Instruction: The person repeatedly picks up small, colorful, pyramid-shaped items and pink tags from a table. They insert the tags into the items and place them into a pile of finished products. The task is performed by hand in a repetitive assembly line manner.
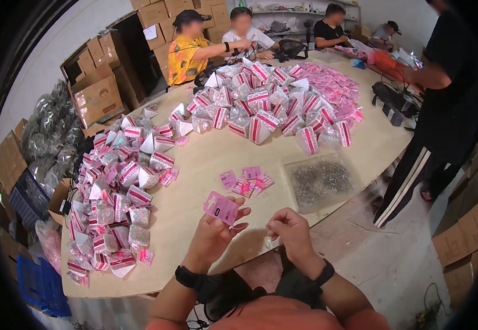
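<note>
My left hand point(214, 236) grips a pink hang card point(222, 208) with a hanging slot at its top corner, holding it up above the near table edge. To its right, my right hand point(291, 230) has its thumb and fingertips pinched together; whatever sits in the pinch is too small to make out. Just beyond the left hand, several pink cards point(253, 184) lie loosely on the table. A shallow clear tray point(291, 206) of small metal pieces point(327, 177) stands beyond my right hand.
Filled clear packs with pink-and-white labels form one heap point(120, 192) at left and another point(255, 104) at the far middle, beside a spread of pink cards point(327, 82). A person in dark clothes point(442, 126) stands at right; others sit at the far side. A blue crate point(43, 283) is lower left.
</note>
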The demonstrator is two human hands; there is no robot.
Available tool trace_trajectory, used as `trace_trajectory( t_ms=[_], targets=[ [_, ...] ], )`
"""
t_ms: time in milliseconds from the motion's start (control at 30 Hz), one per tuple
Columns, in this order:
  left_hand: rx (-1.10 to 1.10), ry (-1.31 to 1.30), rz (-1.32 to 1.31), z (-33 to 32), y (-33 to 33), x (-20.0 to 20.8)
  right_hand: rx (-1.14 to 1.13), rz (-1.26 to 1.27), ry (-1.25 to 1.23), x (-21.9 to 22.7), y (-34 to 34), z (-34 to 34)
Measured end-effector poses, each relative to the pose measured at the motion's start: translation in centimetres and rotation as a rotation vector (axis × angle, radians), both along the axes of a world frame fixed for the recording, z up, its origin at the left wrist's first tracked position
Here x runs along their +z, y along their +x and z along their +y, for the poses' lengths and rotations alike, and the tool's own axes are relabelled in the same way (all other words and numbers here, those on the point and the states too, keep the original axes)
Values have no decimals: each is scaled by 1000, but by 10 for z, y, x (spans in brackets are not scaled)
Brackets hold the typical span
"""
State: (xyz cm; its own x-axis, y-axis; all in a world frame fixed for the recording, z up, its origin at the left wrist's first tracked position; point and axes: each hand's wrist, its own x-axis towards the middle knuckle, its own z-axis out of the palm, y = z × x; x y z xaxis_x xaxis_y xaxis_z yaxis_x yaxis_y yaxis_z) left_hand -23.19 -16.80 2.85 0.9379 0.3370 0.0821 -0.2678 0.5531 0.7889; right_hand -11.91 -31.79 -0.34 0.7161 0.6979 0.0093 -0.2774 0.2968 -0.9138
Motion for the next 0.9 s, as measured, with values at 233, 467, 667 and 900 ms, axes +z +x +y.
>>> trace_trajectory(
  t_ms=[233, 467, 667, 900],
  targets=[
    [-9, 31, 15, -21, 1, -6, 56, 247, 121, 6, -10, 6],
    [-23, -17, 109, -25, -11, -12, 62, 228, 314, 22, -13, 13],
    [423, 627, 204, -15, -16, -9, 78, 200, 272, 24, -12, 14],
    [507, 1252, 18, -23, 2, 20, 140, 130, 187, 23, -15, 12]
  ],
)
